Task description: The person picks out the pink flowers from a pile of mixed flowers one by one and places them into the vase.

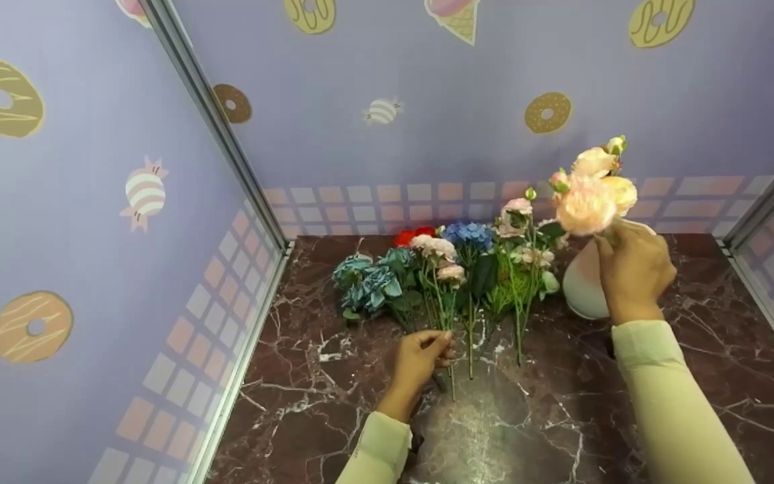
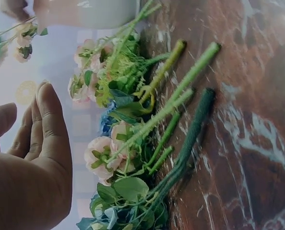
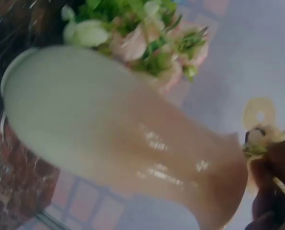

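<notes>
High on the right, my right hand (image 1: pixel 639 272) pinches a spray of peach flowers (image 1: pixel 587 205), blooms up, beside the mouth of a vase (image 1: pixel 585 289). The vase (image 3: pixel 94 115), white below and pinkish toward its neck, fills much of the right wrist view; the stems' lower ends are hidden there. My left hand (image 1: pixel 419 363) is by the lower stems of some pale pink flowers (image 1: pixel 434 249). In the left wrist view that hand (image 2: pixel 32 177) has its fingers extended and nothing between thumb and fingers, apart from the stems.
Along the back of the marbled table (image 1: pixel 521 430) lie teal flowers (image 1: pixel 367 286), a red flower (image 1: pixel 415 235), a blue hydrangea (image 1: pixel 467 235) and pink roses (image 1: pixel 516 212), stems toward me. Patterned panels (image 1: pixel 373 148) wall the table at the back and sides.
</notes>
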`<state>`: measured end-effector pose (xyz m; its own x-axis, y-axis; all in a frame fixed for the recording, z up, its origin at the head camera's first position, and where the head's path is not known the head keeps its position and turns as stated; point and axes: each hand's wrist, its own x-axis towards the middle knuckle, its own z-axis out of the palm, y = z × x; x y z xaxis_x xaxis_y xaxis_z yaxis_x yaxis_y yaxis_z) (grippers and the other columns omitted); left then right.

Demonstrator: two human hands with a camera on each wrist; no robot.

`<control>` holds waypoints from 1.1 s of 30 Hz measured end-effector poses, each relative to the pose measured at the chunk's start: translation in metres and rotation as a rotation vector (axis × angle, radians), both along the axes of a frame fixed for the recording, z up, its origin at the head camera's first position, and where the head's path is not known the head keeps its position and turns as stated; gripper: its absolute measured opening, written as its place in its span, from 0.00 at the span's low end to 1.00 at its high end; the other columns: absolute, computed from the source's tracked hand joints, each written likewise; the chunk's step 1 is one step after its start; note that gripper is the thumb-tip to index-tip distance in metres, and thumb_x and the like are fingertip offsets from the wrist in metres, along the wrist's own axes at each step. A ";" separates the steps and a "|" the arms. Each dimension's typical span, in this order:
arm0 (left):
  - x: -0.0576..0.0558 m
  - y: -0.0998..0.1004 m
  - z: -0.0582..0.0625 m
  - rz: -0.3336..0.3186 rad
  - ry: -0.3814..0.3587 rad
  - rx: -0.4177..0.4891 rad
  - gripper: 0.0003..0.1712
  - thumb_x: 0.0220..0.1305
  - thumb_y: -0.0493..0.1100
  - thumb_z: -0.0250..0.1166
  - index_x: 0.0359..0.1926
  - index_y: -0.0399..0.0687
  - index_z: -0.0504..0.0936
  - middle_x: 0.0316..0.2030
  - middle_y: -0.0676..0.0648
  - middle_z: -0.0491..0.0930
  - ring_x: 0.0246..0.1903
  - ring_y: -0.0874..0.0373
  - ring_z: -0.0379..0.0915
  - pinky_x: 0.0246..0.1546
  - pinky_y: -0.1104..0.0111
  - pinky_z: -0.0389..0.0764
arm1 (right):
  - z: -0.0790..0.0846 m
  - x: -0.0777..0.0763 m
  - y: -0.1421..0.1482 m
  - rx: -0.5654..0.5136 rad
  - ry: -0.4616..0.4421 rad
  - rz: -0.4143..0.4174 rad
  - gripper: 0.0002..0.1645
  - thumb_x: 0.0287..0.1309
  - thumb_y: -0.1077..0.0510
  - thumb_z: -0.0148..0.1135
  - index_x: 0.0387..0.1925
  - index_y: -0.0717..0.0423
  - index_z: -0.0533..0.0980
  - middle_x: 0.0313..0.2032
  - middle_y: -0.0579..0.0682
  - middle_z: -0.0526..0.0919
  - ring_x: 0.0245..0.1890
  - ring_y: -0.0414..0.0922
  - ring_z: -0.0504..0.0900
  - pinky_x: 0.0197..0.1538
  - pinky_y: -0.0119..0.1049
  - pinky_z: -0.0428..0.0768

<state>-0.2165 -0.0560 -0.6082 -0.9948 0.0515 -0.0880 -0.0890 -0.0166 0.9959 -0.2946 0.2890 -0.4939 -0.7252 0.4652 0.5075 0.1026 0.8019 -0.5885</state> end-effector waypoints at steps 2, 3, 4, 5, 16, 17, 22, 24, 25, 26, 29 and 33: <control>0.000 0.000 0.000 0.001 0.006 -0.003 0.14 0.82 0.42 0.72 0.50 0.33 0.94 0.45 0.30 0.93 0.37 0.56 0.93 0.41 0.63 0.96 | -0.007 0.010 -0.001 -0.047 -0.031 -0.033 0.19 0.71 0.53 0.80 0.58 0.55 0.88 0.60 0.59 0.92 0.59 0.67 0.86 0.56 0.77 0.82; -0.001 0.000 0.000 0.006 0.007 -0.016 0.13 0.81 0.41 0.72 0.51 0.32 0.94 0.45 0.31 0.93 0.36 0.56 0.93 0.40 0.64 0.96 | -0.013 0.017 -0.004 -0.060 -0.049 -0.043 0.19 0.71 0.53 0.79 0.57 0.57 0.87 0.58 0.62 0.91 0.57 0.68 0.85 0.55 0.77 0.82; -0.003 0.000 0.001 0.011 0.007 -0.044 0.13 0.81 0.40 0.72 0.52 0.32 0.93 0.44 0.32 0.94 0.35 0.56 0.92 0.40 0.64 0.96 | -0.021 0.023 -0.006 -0.066 -0.049 -0.043 0.16 0.71 0.55 0.78 0.53 0.58 0.86 0.54 0.64 0.90 0.53 0.70 0.86 0.53 0.76 0.82; -0.006 0.000 0.001 0.020 0.011 -0.082 0.13 0.81 0.40 0.72 0.53 0.32 0.93 0.43 0.33 0.94 0.35 0.55 0.93 0.39 0.63 0.95 | -0.031 0.030 -0.010 -0.063 -0.059 -0.031 0.13 0.71 0.56 0.76 0.48 0.59 0.84 0.49 0.66 0.90 0.49 0.71 0.86 0.50 0.75 0.81; -0.097 0.001 -0.047 0.114 0.049 -0.586 0.21 0.78 0.53 0.76 0.60 0.44 0.93 0.52 0.43 0.96 0.48 0.51 0.94 0.52 0.55 0.94 | -0.120 0.086 -0.070 0.081 -0.412 0.369 0.12 0.72 0.51 0.74 0.33 0.51 0.82 0.35 0.56 0.88 0.33 0.59 0.88 0.37 0.64 0.85; -0.109 0.002 -0.060 0.111 0.038 -0.596 0.23 0.77 0.55 0.76 0.61 0.44 0.92 0.53 0.42 0.96 0.49 0.52 0.94 0.53 0.55 0.94 | -0.124 0.090 -0.076 0.088 -0.425 0.390 0.12 0.71 0.51 0.74 0.32 0.50 0.82 0.34 0.55 0.87 0.32 0.59 0.88 0.35 0.63 0.85; -0.116 0.005 -0.056 0.093 -0.083 -0.568 0.24 0.80 0.52 0.74 0.67 0.43 0.90 0.55 0.41 0.95 0.46 0.52 0.93 0.50 0.56 0.94 | -0.132 0.108 -0.103 0.104 -0.445 0.464 0.16 0.69 0.50 0.75 0.26 0.45 0.80 0.30 0.52 0.88 0.31 0.57 0.89 0.31 0.62 0.83; -0.106 0.004 -0.044 0.100 -0.113 -0.487 0.23 0.83 0.49 0.71 0.69 0.41 0.88 0.56 0.40 0.94 0.46 0.52 0.92 0.48 0.58 0.93 | -0.134 0.111 -0.109 0.108 -0.447 0.486 0.15 0.67 0.52 0.75 0.26 0.44 0.80 0.30 0.51 0.88 0.30 0.55 0.88 0.31 0.61 0.83; -0.099 0.004 -0.032 0.100 -0.143 -0.432 0.23 0.83 0.45 0.70 0.70 0.39 0.87 0.58 0.38 0.93 0.47 0.50 0.92 0.49 0.57 0.94 | -0.134 0.112 -0.111 0.112 -0.451 0.496 0.14 0.67 0.53 0.75 0.25 0.44 0.80 0.29 0.50 0.88 0.29 0.53 0.87 0.30 0.60 0.83; -0.097 0.004 -0.030 0.104 -0.157 -0.385 0.23 0.84 0.44 0.69 0.71 0.39 0.86 0.59 0.38 0.92 0.49 0.50 0.92 0.50 0.57 0.94 | -0.134 0.112 -0.113 0.113 -0.454 0.505 0.14 0.66 0.53 0.75 0.25 0.43 0.80 0.29 0.49 0.87 0.28 0.51 0.86 0.30 0.60 0.83; -0.094 0.006 -0.025 0.102 -0.167 -0.287 0.22 0.84 0.39 0.68 0.72 0.36 0.84 0.60 0.36 0.92 0.50 0.48 0.92 0.54 0.55 0.94 | -0.133 0.112 -0.114 0.117 -0.466 0.511 0.13 0.64 0.54 0.76 0.27 0.43 0.80 0.29 0.49 0.87 0.28 0.50 0.86 0.29 0.59 0.83; -0.089 0.008 -0.023 0.105 -0.134 -0.233 0.19 0.81 0.35 0.69 0.66 0.33 0.87 0.55 0.36 0.94 0.47 0.49 0.94 0.54 0.53 0.94 | -0.131 0.111 -0.113 0.108 -0.470 0.509 0.12 0.65 0.53 0.77 0.28 0.43 0.81 0.28 0.48 0.88 0.29 0.50 0.87 0.30 0.58 0.82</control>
<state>-0.3053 -0.0483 -0.6316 -0.9722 -0.0885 -0.2166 -0.2302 0.1951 0.9534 -0.1841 0.1758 -0.6247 -0.9935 -0.0261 0.1106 -0.0772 0.8693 -0.4882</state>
